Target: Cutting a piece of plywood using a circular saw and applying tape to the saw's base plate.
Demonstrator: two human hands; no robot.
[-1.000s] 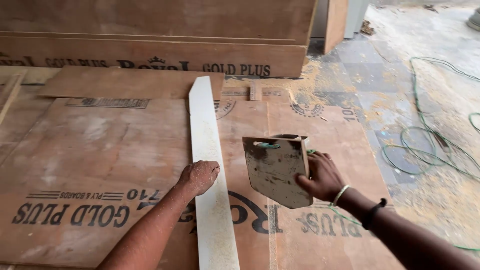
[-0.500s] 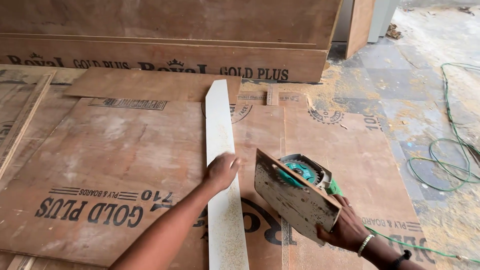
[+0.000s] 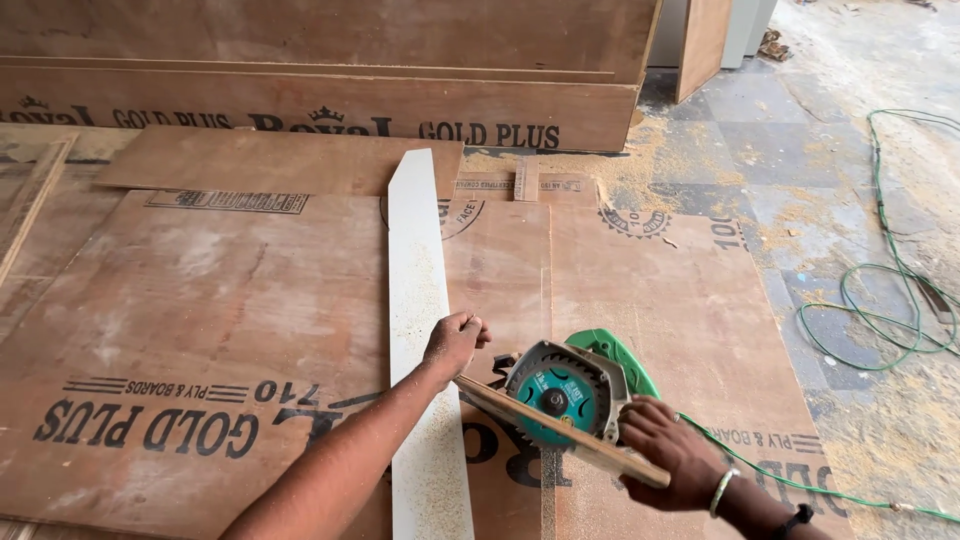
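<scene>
Your left hand point(image 3: 455, 343) is curled into a loose fist, pressing down on the right edge of the long white laminate strip point(image 3: 418, 300) with the angled far tip, holding nothing. That strip lies flat along the brown plywood sheets point(image 3: 220, 300) and runs away from you, dusted with sawdust. Your right hand point(image 3: 668, 450) is clenched on the green circular saw point(image 3: 565, 395), tilted so its toothed blade and wooden base plate point(image 3: 560, 432) face you. The saw hangs in the air just right of the strip, close beside your left fist, blade not touching the strip or sheets. The strip shows no fresh cut across it where you're holding it, so by the look of it the cut isn't started. The saw's green cable point(image 3: 880, 300) trails off right across the dusty floor point(image 3: 800, 150).
</scene>
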